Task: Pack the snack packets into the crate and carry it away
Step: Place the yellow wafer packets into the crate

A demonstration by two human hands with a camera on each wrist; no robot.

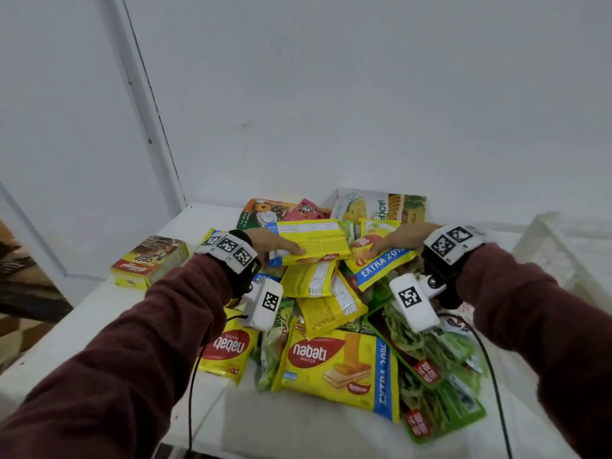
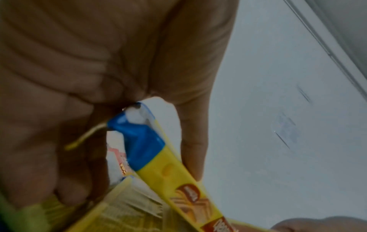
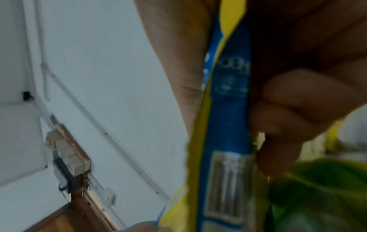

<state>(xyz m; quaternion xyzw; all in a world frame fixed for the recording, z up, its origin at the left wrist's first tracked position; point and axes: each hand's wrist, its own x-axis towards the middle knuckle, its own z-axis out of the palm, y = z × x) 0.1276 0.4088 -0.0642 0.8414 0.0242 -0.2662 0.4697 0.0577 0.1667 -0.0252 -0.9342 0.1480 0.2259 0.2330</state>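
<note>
The left hand (image 1: 275, 241) grips a yellow packet (image 1: 311, 241) by its near end, thumb on top. The right hand (image 1: 397, 240) pinches another packet (image 1: 381, 263) just beside. The crate (image 1: 556, 250) stands right of it.

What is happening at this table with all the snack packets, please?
A person is gathering snacks from a heap on the white table. The left hand holds a yellow wafer packet turned back side up, and the right hand pinches a second yellow packet with a blue band. The white crate stands to the right, and neither held packet is in it yet.
</note>
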